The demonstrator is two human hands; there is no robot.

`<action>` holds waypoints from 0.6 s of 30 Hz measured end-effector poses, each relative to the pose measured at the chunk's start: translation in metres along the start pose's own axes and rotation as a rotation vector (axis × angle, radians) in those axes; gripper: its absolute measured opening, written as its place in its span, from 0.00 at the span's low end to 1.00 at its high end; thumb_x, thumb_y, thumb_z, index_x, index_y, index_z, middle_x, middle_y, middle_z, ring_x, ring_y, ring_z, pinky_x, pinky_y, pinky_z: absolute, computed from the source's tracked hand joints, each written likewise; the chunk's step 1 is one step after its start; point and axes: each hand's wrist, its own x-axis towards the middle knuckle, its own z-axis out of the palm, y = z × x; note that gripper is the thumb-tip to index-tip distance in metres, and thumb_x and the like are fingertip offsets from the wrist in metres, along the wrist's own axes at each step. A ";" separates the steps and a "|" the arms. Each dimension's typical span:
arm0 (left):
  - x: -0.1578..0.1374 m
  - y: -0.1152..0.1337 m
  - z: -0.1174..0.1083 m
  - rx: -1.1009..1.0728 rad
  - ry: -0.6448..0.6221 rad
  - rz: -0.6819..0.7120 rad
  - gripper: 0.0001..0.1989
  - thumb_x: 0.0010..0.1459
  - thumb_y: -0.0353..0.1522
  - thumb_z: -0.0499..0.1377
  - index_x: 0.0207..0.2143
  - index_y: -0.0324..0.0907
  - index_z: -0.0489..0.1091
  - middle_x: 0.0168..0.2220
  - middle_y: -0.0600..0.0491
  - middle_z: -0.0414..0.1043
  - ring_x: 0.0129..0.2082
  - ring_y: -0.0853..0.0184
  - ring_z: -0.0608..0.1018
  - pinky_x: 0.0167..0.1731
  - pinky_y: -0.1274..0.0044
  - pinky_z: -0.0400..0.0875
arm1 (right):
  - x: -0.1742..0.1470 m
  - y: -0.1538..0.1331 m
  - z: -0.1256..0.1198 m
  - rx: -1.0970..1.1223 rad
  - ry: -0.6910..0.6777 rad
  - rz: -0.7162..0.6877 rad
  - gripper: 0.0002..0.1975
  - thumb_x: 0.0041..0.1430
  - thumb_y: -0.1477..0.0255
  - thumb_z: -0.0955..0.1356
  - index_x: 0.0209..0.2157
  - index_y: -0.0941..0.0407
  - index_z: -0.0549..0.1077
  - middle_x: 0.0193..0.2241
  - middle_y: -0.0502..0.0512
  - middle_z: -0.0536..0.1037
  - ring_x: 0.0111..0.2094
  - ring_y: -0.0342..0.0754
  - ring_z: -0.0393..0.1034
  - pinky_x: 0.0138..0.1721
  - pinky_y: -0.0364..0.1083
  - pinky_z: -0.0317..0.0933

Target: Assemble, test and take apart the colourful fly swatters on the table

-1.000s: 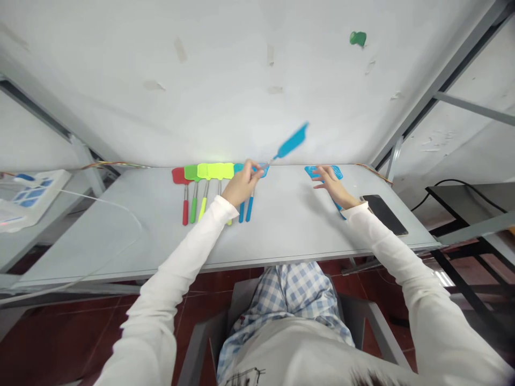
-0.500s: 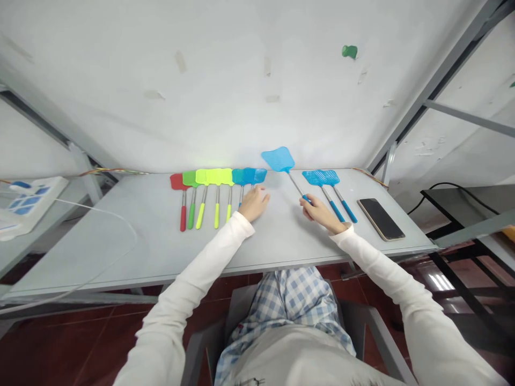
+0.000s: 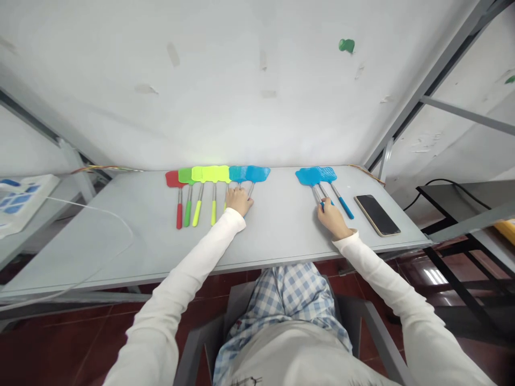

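Observation:
In the head view my right hand (image 3: 333, 219) is closed around the handle of a blue fly swatter (image 3: 309, 176), whose head overlaps two other blue fly swatters (image 3: 328, 173) on the table. My left hand (image 3: 239, 201) has its fingers curled over the handles of a teal fly swatter (image 3: 237, 173) and a blue one (image 3: 257, 173); the grips are mostly hidden beneath it. Left of that hand, several fly swatters lie side by side with heads overlapping: a red one (image 3: 172, 179), a green one (image 3: 185, 175) and yellow ones (image 3: 211, 173).
A smartphone (image 3: 377, 215) lies on the grey table (image 3: 277, 241) right of the swatters. A white cable (image 3: 120, 217) crosses the left end near a white and blue device (image 3: 24, 201). The wall (image 3: 257, 123) rises behind; metal frame posts (image 3: 386, 161) stand at the sides.
My right hand has moved right and lowered the raised blue swatter onto the other two blue ones. My left hand has shifted left over the teal and blue handles.

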 end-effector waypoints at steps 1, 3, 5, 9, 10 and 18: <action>-0.003 0.001 -0.001 -0.022 0.001 0.008 0.14 0.57 0.33 0.52 0.42 0.35 0.70 0.44 0.37 0.73 0.48 0.51 0.72 0.43 0.66 0.65 | -0.001 -0.001 -0.001 -0.051 0.014 -0.007 0.18 0.65 0.70 0.55 0.50 0.65 0.64 0.34 0.69 0.78 0.37 0.57 0.74 0.35 0.48 0.60; -0.012 0.005 -0.005 -0.090 0.007 0.036 0.14 0.58 0.32 0.50 0.44 0.37 0.68 0.41 0.40 0.75 0.43 0.55 0.75 0.38 0.70 0.66 | -0.002 -0.004 -0.003 -0.173 0.059 -0.020 0.18 0.65 0.68 0.55 0.45 0.65 0.68 0.33 0.71 0.77 0.38 0.59 0.73 0.36 0.49 0.60; -0.023 0.010 -0.010 -0.154 0.021 0.087 0.14 0.60 0.32 0.49 0.46 0.39 0.66 0.37 0.45 0.76 0.37 0.59 0.77 0.33 0.72 0.66 | -0.005 -0.007 -0.007 -0.259 0.137 -0.042 0.19 0.65 0.67 0.54 0.41 0.65 0.70 0.33 0.72 0.76 0.40 0.61 0.71 0.38 0.51 0.60; -0.038 0.018 -0.027 -0.143 0.105 0.301 0.12 0.62 0.32 0.49 0.46 0.42 0.65 0.36 0.49 0.75 0.37 0.63 0.76 0.32 0.75 0.64 | -0.014 -0.020 -0.027 -0.206 0.399 -0.216 0.21 0.66 0.66 0.53 0.41 0.63 0.72 0.36 0.71 0.74 0.42 0.61 0.68 0.41 0.54 0.60; -0.039 0.018 -0.032 -0.117 0.137 0.364 0.11 0.62 0.32 0.49 0.46 0.42 0.66 0.36 0.49 0.74 0.38 0.63 0.76 0.34 0.75 0.64 | -0.017 -0.025 -0.034 -0.169 0.451 -0.303 0.21 0.66 0.67 0.53 0.43 0.62 0.71 0.39 0.70 0.73 0.44 0.61 0.67 0.43 0.55 0.60; -0.043 0.010 -0.055 0.015 0.341 0.628 0.18 0.66 0.37 0.43 0.47 0.43 0.70 0.34 0.46 0.71 0.38 0.60 0.72 0.40 0.70 0.62 | -0.006 -0.068 -0.058 -0.255 0.295 -0.870 0.18 0.67 0.71 0.54 0.47 0.57 0.71 0.45 0.63 0.74 0.56 0.57 0.60 0.59 0.59 0.48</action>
